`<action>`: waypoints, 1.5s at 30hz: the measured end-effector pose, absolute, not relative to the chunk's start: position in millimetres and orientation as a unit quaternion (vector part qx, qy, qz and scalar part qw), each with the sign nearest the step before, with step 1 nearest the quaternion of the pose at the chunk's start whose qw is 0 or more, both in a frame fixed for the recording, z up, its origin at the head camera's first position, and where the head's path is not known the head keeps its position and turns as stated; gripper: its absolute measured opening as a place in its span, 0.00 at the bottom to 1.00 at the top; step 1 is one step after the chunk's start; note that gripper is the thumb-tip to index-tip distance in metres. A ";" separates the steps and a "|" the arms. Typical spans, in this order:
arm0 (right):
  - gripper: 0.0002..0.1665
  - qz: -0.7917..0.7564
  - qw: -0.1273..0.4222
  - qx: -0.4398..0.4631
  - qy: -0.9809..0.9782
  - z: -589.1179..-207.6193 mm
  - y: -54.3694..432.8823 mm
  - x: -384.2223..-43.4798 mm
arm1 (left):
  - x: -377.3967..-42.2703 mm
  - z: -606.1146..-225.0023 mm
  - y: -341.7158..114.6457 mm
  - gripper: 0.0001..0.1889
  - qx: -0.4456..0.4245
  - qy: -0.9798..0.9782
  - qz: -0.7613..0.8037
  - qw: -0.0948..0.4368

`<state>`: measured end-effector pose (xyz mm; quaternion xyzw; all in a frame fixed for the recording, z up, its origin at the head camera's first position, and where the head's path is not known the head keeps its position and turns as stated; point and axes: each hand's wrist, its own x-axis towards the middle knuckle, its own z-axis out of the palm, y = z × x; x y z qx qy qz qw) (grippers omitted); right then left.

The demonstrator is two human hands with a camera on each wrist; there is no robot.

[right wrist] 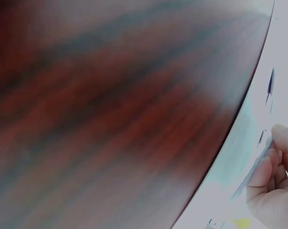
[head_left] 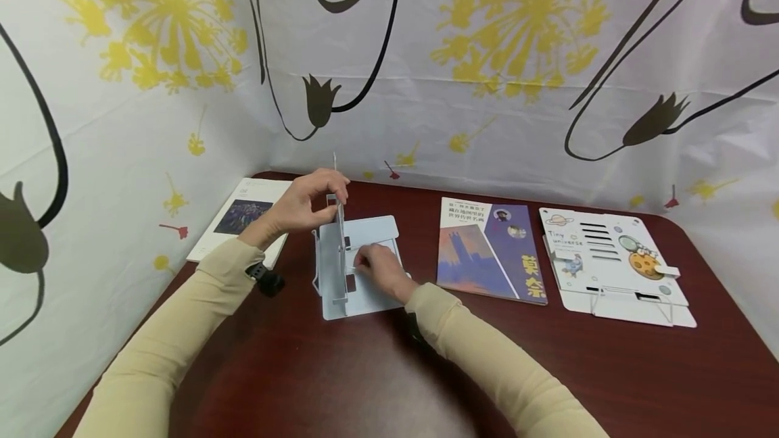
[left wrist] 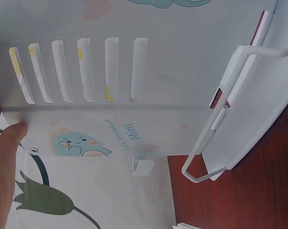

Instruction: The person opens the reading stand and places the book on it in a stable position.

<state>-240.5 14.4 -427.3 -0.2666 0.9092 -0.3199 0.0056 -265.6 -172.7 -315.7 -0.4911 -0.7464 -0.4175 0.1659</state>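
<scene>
A light blue book stand (head_left: 371,301) lies with its base on the table and its panel (head_left: 341,259) raised upright. The left hand (head_left: 309,200) holds that panel near its top edge, with the thumb (left wrist: 8,143) on the printed face in the left wrist view. Slots, a dinosaur picture and a bent wire bracket (left wrist: 201,138) show on that side. Over the base, the right hand (head_left: 385,270) has its fingers curled. In the right wrist view it pinches a thin edge (right wrist: 252,172) of the stand between thumb and fingers.
A white book (head_left: 209,238) with a dark picture lies at the back left, behind the left forearm. Right of the stand lies a purple and white book (head_left: 517,242). Farther right is a white book stand (head_left: 615,276) with space prints. A patterned cloth (head_left: 389,134) hangs behind the table (head_left: 292,370).
</scene>
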 end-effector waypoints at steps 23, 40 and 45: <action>0.03 -0.496 -0.051 -0.219 0.839 -426.0 29.5 -239.0 | -282.9 -338.1 -178.7 0.09 -0.446 -0.708 -0.531 0.133; 0.03 -0.512 -0.054 -0.216 0.830 -426.0 24.4 -235.7 | -267.9 -320.8 -155.0 0.08 -0.451 -0.741 -0.480 0.132; 0.03 -0.517 -0.056 -0.224 0.824 -425.8 22.9 -235.3 | -261.0 -311.7 -148.2 0.07 -0.449 -0.758 -0.455 0.127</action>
